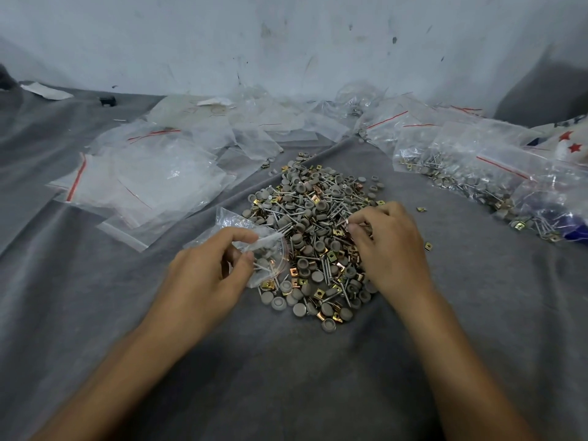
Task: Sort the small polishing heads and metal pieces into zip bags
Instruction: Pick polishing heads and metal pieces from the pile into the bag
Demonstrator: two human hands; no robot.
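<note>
A pile (315, 211) of gray caps, screws and brass clips sits mid gray cloth (286, 377). The left hand (203, 275) fingers pinch a small bag (254, 246) at the pile's left edge. The right hand (388, 246) fingers pinch a small piece (348, 221) above the pile's right edge. Empty bags (143, 176) lie toward the far left edge and filled bags (477, 173) toward the far right, with bare cloth along the near edge.

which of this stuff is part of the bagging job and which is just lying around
In the job: pile of parts, zip bag in left hand, right hand at the pile, empty zip bags, filled bags.
Lying about: black block, paper scrap, star-print cloth.
</note>
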